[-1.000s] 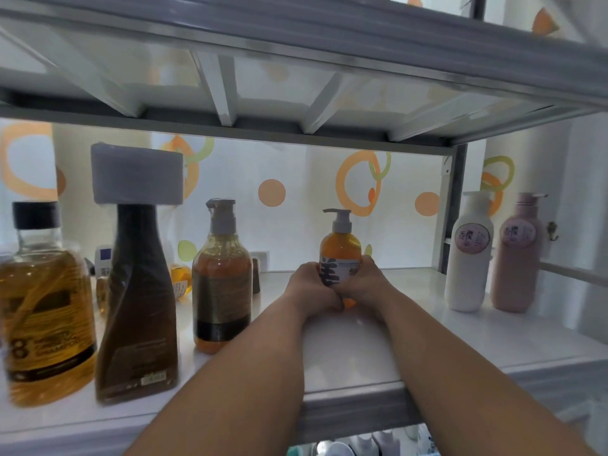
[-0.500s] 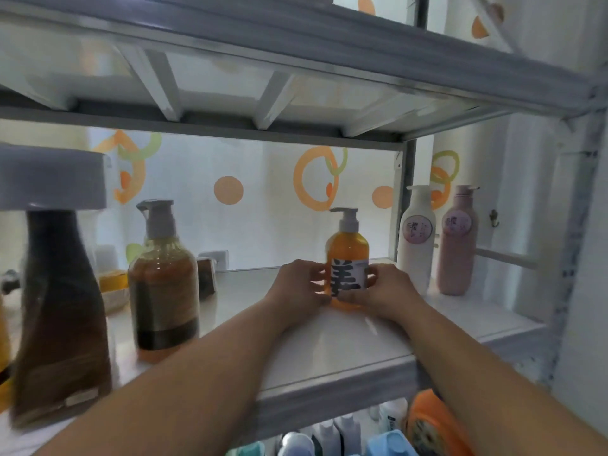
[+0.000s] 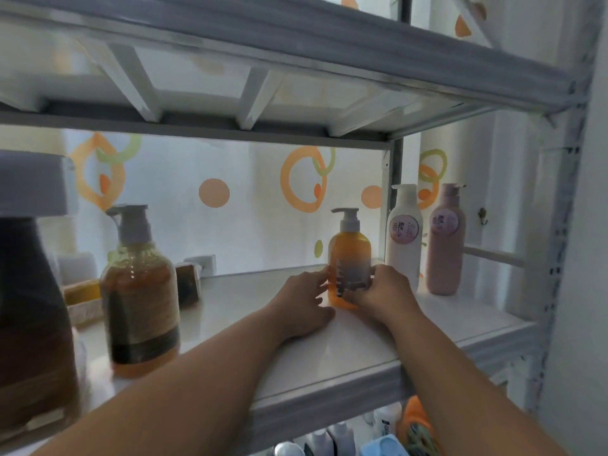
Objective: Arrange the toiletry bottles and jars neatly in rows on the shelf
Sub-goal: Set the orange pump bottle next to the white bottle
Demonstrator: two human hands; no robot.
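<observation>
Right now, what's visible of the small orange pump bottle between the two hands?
The small orange translucent plastic pump bottle stands upright on the white shelf, just left of a tall white bottle. It has a white pump head with its spout pointing left, rounded shoulders and a pale label with blurred dark print. The left hand touches its left side with its fingertips; fingers of the right hand curl round its lower front.

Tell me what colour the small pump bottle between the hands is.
The bottle is orange, with a white pump and greyish label; head view shows it.
</observation>
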